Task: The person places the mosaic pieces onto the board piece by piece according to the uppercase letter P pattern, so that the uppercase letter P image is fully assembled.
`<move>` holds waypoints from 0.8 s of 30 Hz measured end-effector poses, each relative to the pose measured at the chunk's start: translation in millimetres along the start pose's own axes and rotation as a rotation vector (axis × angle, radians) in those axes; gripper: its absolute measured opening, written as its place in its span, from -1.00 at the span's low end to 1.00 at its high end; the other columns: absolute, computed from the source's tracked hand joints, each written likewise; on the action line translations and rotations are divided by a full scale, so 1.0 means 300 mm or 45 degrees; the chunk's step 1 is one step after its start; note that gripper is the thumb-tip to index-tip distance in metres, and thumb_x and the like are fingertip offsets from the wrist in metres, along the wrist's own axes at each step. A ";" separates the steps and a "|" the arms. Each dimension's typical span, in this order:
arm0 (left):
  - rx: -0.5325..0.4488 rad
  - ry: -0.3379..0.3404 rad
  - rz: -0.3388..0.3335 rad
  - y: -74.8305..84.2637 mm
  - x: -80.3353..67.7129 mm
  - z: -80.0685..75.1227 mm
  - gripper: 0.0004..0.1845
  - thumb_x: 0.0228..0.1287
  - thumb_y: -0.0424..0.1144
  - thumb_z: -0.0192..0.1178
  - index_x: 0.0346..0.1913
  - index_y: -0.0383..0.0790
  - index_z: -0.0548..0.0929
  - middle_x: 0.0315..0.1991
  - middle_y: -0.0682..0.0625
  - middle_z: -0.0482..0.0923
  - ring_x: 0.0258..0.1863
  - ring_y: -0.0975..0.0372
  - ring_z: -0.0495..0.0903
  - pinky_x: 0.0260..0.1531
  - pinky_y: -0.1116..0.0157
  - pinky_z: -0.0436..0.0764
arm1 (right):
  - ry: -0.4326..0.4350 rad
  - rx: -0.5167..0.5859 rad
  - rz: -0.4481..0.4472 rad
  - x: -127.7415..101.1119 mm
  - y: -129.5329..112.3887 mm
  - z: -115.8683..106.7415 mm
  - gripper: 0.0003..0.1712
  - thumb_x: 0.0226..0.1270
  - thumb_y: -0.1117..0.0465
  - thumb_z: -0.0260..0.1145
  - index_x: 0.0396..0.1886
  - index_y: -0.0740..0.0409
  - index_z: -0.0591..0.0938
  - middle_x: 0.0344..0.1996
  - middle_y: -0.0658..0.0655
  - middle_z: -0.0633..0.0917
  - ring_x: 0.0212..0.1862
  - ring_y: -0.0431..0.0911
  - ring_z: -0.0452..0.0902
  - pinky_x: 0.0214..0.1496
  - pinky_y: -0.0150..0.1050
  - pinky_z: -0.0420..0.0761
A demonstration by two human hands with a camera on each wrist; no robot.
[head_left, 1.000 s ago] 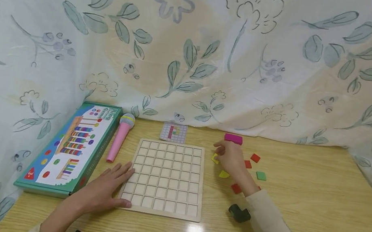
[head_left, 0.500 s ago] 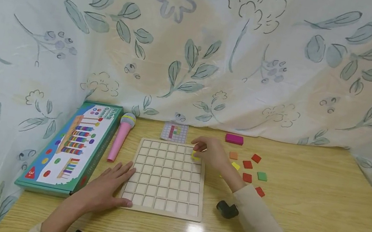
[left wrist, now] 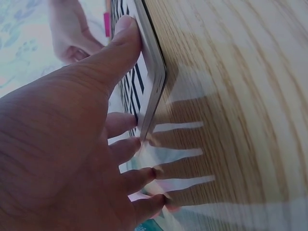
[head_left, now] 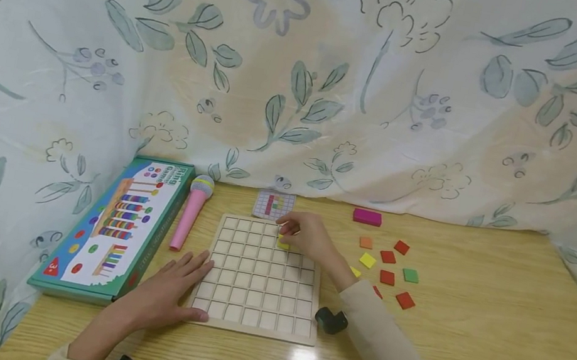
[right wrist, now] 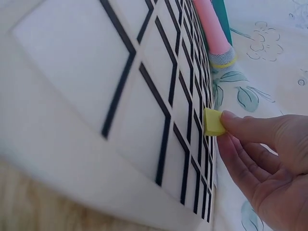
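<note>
Over the grid board [head_left: 259,277], my right hand [head_left: 307,237] pinches a yellow tile [right wrist: 213,122]; my left hand [head_left: 169,291] lies flat, fingers relaxed, pressing the board's near-left corner.

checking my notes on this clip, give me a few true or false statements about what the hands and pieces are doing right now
1. The right hand pinches a small yellow square tile over the wooden grid board. True.
2. The left hand grips the pink toy microphone. False: it lies flat at the board's near left corner.
3. The pink rectangular block sits on the board. False: it lies on the table behind the loose tiles.
4. A green square tile lies right of the board. True.
</note>
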State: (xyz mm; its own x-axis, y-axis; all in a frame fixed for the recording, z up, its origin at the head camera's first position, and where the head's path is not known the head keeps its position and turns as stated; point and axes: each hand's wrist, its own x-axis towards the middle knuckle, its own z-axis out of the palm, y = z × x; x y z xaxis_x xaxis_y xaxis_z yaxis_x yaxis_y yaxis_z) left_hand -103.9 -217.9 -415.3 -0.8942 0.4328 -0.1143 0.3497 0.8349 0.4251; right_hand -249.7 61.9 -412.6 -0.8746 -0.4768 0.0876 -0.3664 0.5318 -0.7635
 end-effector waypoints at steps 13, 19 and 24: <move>0.005 0.006 -0.001 -0.003 0.003 0.004 -0.01 0.15 0.22 0.30 0.49 -0.30 0.21 0.53 -0.21 0.03 0.48 -0.23 -0.02 0.40 -0.22 0.04 | 0.004 -0.060 0.074 0.012 0.012 0.042 -0.75 0.16 0.46 0.43 -0.13 0.28 0.71 -0.37 0.05 0.70 -0.28 -0.14 0.58 -0.19 -0.33 0.64; 0.013 0.007 -0.005 -0.006 0.004 0.006 0.00 0.14 0.22 0.30 0.49 -0.29 0.21 0.53 -0.21 0.03 0.48 -0.22 -0.02 0.40 -0.22 0.04 | -0.002 -0.067 0.057 0.001 0.019 0.030 -0.76 0.23 0.42 0.39 -0.09 0.27 0.70 -0.31 0.05 0.69 -0.23 -0.14 0.58 -0.13 -0.30 0.64; 0.018 0.002 -0.010 -0.005 0.004 0.007 0.00 0.14 0.24 0.30 0.49 -0.29 0.21 0.53 -0.20 0.03 0.48 -0.21 -0.02 0.40 -0.21 0.04 | 0.017 -0.104 0.055 -0.022 0.033 -0.035 -0.72 0.31 0.38 0.34 0.01 0.26 0.68 -0.22 0.09 0.70 -0.14 -0.09 0.60 -0.02 -0.21 0.64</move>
State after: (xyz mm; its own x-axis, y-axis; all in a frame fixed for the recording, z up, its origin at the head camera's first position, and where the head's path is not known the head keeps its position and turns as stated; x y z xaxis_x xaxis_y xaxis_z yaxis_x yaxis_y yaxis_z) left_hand -105.1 -218.0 -418.0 -0.8974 0.4257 -0.1165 0.3465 0.8430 0.4115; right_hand -251.0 77.5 -414.1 -0.8941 -0.4431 0.0644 -0.3523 0.6073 -0.7121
